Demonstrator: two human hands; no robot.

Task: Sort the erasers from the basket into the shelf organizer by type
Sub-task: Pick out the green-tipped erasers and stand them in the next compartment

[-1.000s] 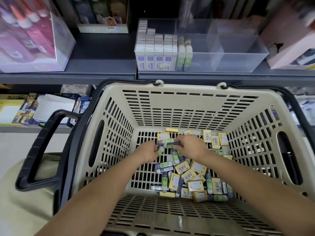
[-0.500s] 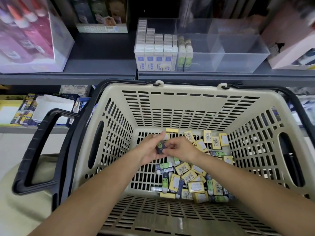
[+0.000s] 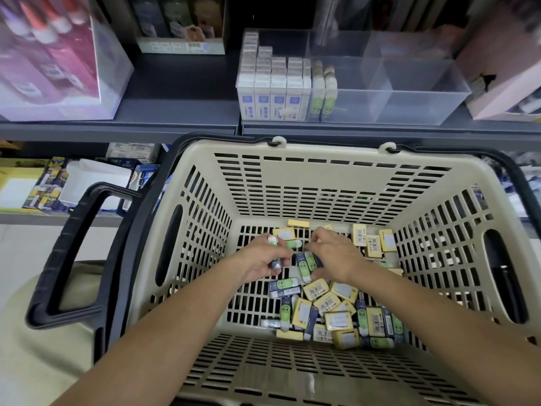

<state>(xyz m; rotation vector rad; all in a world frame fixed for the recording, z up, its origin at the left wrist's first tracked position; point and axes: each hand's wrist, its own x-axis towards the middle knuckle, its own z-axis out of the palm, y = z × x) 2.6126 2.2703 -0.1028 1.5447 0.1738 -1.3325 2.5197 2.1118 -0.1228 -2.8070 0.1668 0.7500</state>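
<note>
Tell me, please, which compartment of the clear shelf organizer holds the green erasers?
The compartment just right of the one packed with white-and-blue erasers: two rows of green erasers stand at its left edge.

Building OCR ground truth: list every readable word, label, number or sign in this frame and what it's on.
No text can be read well enough to quote.
yellow erasers: barcode stickers, digits too small.
green erasers: face print and sleeve lettering, blurred.
white boxes in the shelf organizer: blue label marks, blurred.
display box: front label strip, blurred.
</note>
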